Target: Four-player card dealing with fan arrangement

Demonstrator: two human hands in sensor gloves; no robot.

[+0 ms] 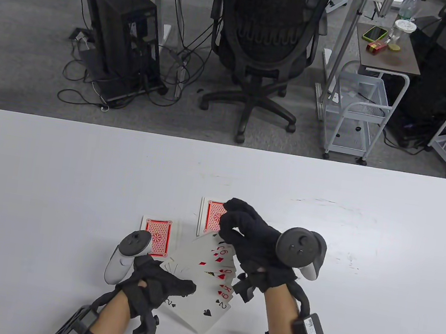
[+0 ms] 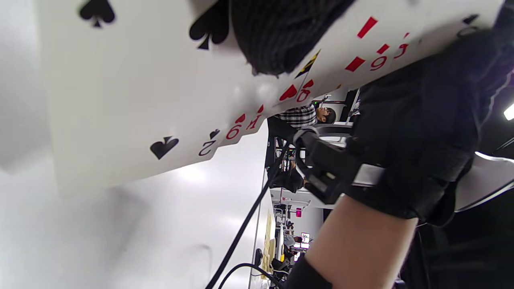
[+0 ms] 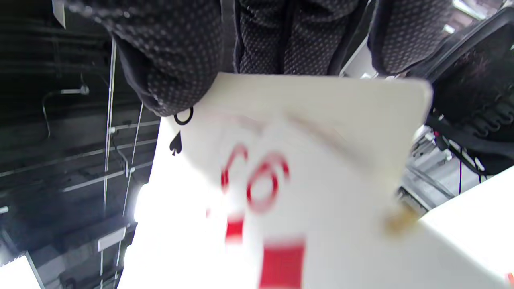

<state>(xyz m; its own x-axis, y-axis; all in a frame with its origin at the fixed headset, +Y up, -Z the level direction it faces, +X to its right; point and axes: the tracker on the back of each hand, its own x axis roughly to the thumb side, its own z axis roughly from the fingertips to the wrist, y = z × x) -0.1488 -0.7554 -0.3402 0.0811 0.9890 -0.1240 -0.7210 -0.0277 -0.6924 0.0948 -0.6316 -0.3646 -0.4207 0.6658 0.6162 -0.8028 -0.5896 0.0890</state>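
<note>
My left hand [image 1: 181, 288] holds a face-up fan of cards [image 1: 206, 281] low over the near middle of the table, thumb pressed on the two of spades in front. My right hand [image 1: 228, 223] curls over the fan's far end and pinches the upper cards there. In the left wrist view the fan [image 2: 152, 100] fills the top, with my left thumb [image 2: 273, 36] on it and the right glove [image 2: 417, 132] beside it. The right wrist view shows gloved fingers [image 3: 180, 60] gripping a blurred card edge [image 3: 313, 160]. Two face-down red-backed cards lie on the table, one [image 1: 158, 237] at the left and one [image 1: 212, 217] partly hidden behind my right fingers.
The white table [image 1: 58, 176] stretches wide to both sides and beyond the cards. Past its far edge stand an office chair [image 1: 264, 47], a computer tower [image 1: 125, 48] and a white cart [image 1: 357, 107].
</note>
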